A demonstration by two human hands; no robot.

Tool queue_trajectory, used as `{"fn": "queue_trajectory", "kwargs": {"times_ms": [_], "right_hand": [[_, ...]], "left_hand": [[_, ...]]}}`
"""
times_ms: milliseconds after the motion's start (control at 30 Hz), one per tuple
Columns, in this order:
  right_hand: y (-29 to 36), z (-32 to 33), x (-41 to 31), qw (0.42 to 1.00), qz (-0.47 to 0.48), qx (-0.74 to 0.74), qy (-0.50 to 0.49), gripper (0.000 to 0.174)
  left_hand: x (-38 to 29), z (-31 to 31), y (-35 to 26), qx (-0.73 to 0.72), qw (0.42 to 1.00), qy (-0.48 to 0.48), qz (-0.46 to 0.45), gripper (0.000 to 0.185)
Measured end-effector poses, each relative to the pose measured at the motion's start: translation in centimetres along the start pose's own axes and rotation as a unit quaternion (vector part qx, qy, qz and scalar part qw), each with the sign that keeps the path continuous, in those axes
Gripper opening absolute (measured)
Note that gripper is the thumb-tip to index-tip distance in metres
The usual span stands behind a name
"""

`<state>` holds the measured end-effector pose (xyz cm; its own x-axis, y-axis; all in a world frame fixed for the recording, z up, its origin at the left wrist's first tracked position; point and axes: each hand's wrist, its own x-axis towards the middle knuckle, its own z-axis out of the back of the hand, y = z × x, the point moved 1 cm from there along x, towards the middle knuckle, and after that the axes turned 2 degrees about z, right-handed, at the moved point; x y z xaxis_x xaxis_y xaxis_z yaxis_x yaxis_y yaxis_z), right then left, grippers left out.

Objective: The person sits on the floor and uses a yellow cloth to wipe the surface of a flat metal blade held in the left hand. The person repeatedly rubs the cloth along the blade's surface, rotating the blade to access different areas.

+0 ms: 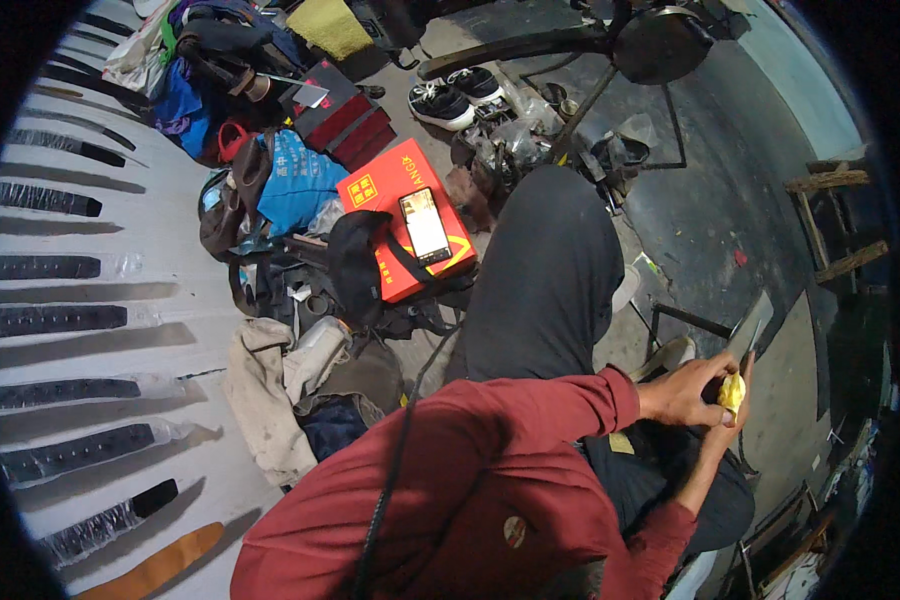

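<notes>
Both my hands are close together at the right, over my dark-trousered lap. The thumb and forefinger of my left hand [686,391] grip a small yellow piece [732,393], perhaps a wrapped part or a cloth. My right hand [736,424] lies behind and against it, mostly hidden, with a finger extended upward. A flat grey metal blade [752,321] sticks out beyond the fingers, up and to the right. A thin second edge shows beside it. Which hand carries the blade is hidden by the overlapping fingers.
A red box [388,174] bearing writing holds a lit phone [424,226] near my raised knee [544,270]. Clothes and bags [300,180] are heaped left of it. Black sneakers [440,105] stand beyond. A wooden frame [825,217] is at the right, and plastic-wrapped dark strips [52,319] hang along the pale left wall.
</notes>
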<state>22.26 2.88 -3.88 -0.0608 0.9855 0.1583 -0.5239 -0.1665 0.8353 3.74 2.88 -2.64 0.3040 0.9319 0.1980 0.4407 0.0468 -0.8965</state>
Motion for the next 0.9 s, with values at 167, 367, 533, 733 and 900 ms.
{"fn": "queue_trajectory", "kwargs": {"times_ms": [167, 367, 533, 733, 900], "right_hand": [[-0.3, 0.7, 5.0, 0.996, -0.069, -0.051, -0.007, 0.060], [0.1, 0.2, 0.6, 1.000, 0.012, 0.003, 0.002, 0.056], [-0.1, 0.2, 0.7, 0.999, -0.046, -0.017, 0.003, 0.054], [-1.0, 1.1, 5.9, 0.995, -0.067, -0.072, -0.010, 0.056], [-0.4, 0.1, 0.0, 1.000, -0.028, 0.003, -0.004, 0.057]], "left_hand": [[0.0, 0.1, -0.5, 0.031, 0.999, -0.008, -0.009, 0.069], [0.0, 0.2, -0.7, 0.014, 1.000, -0.009, -0.004, 0.068], [-0.1, 0.2, -0.6, 0.022, 1.000, 0.003, 0.018, 0.068], [0.0, 0.0, -0.7, 0.034, 0.999, -0.016, -0.026, 0.068], [-0.2, 0.2, -0.5, 0.014, 1.000, -0.009, -0.005, 0.068]]}}
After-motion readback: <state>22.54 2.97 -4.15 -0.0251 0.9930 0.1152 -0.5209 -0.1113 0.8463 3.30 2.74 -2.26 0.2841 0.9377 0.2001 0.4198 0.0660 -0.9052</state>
